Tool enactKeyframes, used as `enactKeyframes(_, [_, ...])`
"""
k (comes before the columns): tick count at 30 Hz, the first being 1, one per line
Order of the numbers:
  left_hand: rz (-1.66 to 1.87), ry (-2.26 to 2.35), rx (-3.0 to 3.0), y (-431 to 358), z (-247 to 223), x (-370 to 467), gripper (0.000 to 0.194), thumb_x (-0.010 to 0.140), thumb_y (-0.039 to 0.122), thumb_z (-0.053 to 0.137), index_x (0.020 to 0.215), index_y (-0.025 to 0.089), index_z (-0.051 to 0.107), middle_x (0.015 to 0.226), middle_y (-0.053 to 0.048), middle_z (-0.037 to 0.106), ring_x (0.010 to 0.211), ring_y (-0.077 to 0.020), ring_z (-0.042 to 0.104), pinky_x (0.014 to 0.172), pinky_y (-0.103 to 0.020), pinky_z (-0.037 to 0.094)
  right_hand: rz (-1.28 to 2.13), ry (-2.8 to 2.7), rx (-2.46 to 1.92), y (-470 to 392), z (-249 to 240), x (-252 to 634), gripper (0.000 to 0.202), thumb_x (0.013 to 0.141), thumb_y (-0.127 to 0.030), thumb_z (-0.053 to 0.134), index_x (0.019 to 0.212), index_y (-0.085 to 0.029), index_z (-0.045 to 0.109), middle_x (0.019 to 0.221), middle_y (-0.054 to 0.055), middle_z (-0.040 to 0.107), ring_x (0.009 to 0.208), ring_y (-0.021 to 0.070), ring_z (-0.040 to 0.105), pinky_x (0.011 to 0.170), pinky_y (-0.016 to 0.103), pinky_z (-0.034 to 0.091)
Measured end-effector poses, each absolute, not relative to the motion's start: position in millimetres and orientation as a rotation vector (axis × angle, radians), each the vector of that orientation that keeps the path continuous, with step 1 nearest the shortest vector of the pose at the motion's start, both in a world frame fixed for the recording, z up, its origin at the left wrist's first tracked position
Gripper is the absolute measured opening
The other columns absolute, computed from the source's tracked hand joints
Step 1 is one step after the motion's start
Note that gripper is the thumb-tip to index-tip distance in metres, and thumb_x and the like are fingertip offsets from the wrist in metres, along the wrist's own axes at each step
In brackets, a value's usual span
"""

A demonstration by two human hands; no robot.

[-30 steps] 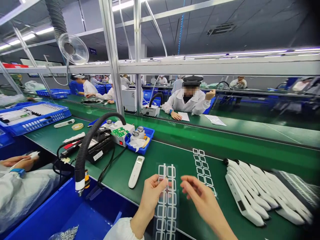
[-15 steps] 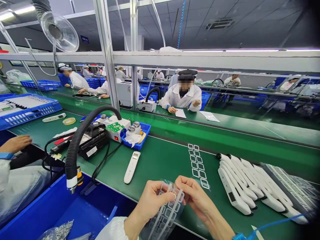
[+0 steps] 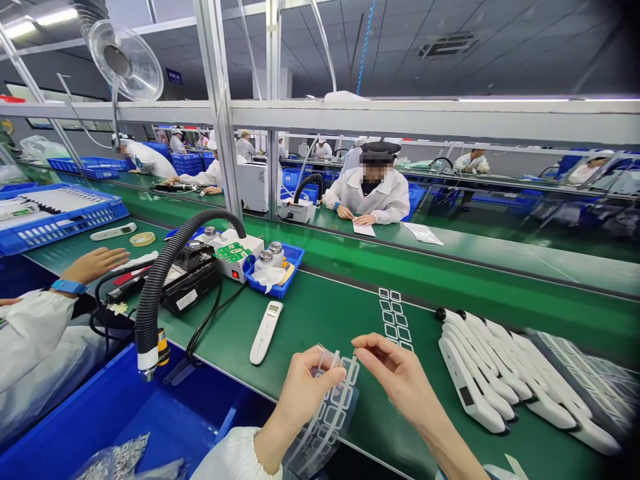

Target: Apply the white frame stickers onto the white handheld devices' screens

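Observation:
My left hand [image 3: 307,393] is closed on a clear sheet [image 3: 333,410] of white rounded frames, which hangs below it over the table's front edge. At the sheet's top right corner my right hand [image 3: 387,367] is pinched, thumb and forefinger together; what is between the fingertips is too small to make out. Behind my right hand, a double row of white frames [image 3: 395,317] lies on the green table. A white handheld device [image 3: 266,332] rests to the left of my hands.
Several white devices [image 3: 475,380] lie at the right beside patterned sheets [image 3: 585,373]. A black hose [image 3: 150,287], blue tray [image 3: 281,288] and blue bin [image 3: 165,413] are at the left. A person's hand [image 3: 95,265] reaches in there; another person [image 3: 370,183] sits opposite.
My right hand has moved up and slightly away from my left hand. At the left, a person's hand has reached further over the table. The person opposite has brought both hands to the paper.

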State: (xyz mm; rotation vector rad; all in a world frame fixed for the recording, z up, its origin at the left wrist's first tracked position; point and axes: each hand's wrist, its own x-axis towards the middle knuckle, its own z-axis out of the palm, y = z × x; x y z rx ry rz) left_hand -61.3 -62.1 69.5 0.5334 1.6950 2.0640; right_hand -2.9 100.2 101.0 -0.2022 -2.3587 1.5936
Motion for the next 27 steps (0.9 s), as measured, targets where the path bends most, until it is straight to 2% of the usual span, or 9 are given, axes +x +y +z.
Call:
enactKeyframes(4, [2.029, 1.794, 0.602, -60.0, 68.0, -61.4, 0.026, 0.076, 0.03, 0.069, 0.054, 0.018, 0.061, 0.063, 0.0, 0.053, 0.067, -0.0155, 0.048, 0.063, -0.027, 0.038, 1.198, -2.504, 0.006, 92.1, 109.8, 3.9, 0.01, 0.093, -0.027, 0.052, 0.094, -0.022, 0.061, 0.083, 0.003, 0.064, 0.072, 0.0175, 0.058, 0.067, 0.03, 0.049])
enactKeyframes(9, [2.027, 2.0, 0.594, -55.0, 69.3, -60.0, 0.024, 0.079, 0.024, 0.063, 0.057, 0.019, 0.057, 0.066, 0.001, 0.05, 0.068, -0.0156, 0.048, 0.065, -0.027, 0.038, 0.527, -2.44, 0.292, 77.3, 97.2, 5.3, 0.02, 0.095, -0.012, 0.039, 0.1, -0.02, 0.057, 0.079, 0.005, 0.058, 0.073, 0.0209, 0.052, 0.067, 0.036, 0.046])
enactKeyframes(13, [1.998, 2.081, 0.635, -53.0, 70.9, -56.7, 0.024, 0.082, 0.024, 0.059, 0.058, 0.019, 0.056, 0.069, 0.001, 0.051, 0.066, -0.0148, 0.048, 0.063, -0.027, 0.037, 0.512, -2.471, 0.289, 76.8, 98.5, 1.8, 0.023, 0.096, -0.01, 0.039, 0.112, -0.019, 0.053, 0.084, 0.006, 0.057, 0.075, 0.0208, 0.054, 0.065, 0.034, 0.047])
enactKeyframes(18, [2.011, 2.053, 0.626, -50.7, 70.5, -57.6, 0.025, 0.079, 0.023, 0.061, 0.055, 0.019, 0.056, 0.066, 0.001, 0.05, 0.066, -0.0144, 0.047, 0.062, -0.027, 0.035, 0.514, -2.505, 0.346, 76.7, 101.0, 0.9, 0.019, 0.097, -0.009, 0.039, 0.091, -0.019, 0.054, 0.081, 0.005, 0.054, 0.073, 0.0192, 0.05, 0.062, 0.033, 0.045])
enactKeyframes(21, [2.115, 1.786, 0.472, -46.8, 69.2, -66.6, 0.023, 0.071, 0.027, 0.07, 0.053, 0.018, 0.059, 0.061, 0.001, 0.052, 0.063, -0.0147, 0.047, 0.061, -0.028, 0.036, 0.396, -2.472, 0.364, 73.1, 93.0, 1.9, 0.02, 0.095, -0.006, 0.038, 0.092, -0.018, 0.054, 0.082, 0.006, 0.055, 0.073, 0.0207, 0.047, 0.065, 0.036, 0.043])
enactKeyframes(24, [2.137, 1.568, 0.411, -45.1, 70.2, -77.5, 0.019, 0.067, 0.033, 0.075, 0.068, 0.015, 0.069, 0.068, -0.003, 0.063, 0.064, -0.0164, 0.054, 0.065, -0.03, 0.043, 0.376, -2.424, 0.334, 74.9, 82.1, -2.0, 0.021, 0.095, -0.005, 0.039, 0.098, -0.018, 0.055, 0.087, 0.008, 0.056, 0.077, 0.0215, 0.048, 0.067, 0.036, 0.044])
enactKeyframes(27, [2.118, 1.338, 0.398, -47.8, 72.6, -85.0, 0.034, 0.063, 0.031, 0.081, 0.09, 0.014, 0.072, 0.082, -0.007, 0.07, 0.074, -0.0191, 0.062, 0.073, -0.032, 0.047, 0.41, -2.381, 0.254, 82.6, 73.4, -10.1, 0.019, 0.095, -0.007, 0.039, 0.097, -0.018, 0.055, 0.087, 0.008, 0.056, 0.08, 0.0218, 0.051, 0.068, 0.036, 0.045])
